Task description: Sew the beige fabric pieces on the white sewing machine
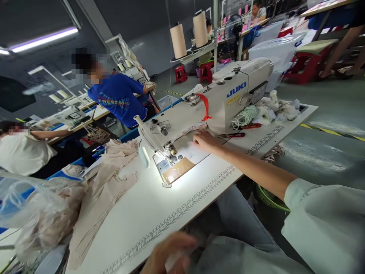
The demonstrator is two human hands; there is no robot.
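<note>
My right hand (pixel 205 140) reaches under the arm of a white JUKI sewing machine (pixel 219 101), to the right of its needle area. Its fingers are curled, beside a pale, blurred patch (pixel 189 152) on the machine bed; what they hold, if anything, is hard to make out. Low in the frame, my left hand (pixel 172 251) is smeared by motion in front of the table's near edge, with something whitish by its fingers. A lamp lights the presser foot (pixel 172 160) and a tan plate (pixel 179 170) beside it.
Beige cut fabric pieces (pixel 105 194) lie stacked left of the needle, beside a clear plastic bag (pixel 48 217). Thread snips (pixel 230 135), a coil of pale cord (pixel 244 116) and white scraps (pixel 273 110) lie at the right. A person in a blue shirt (pixel 119 97) sits beyond.
</note>
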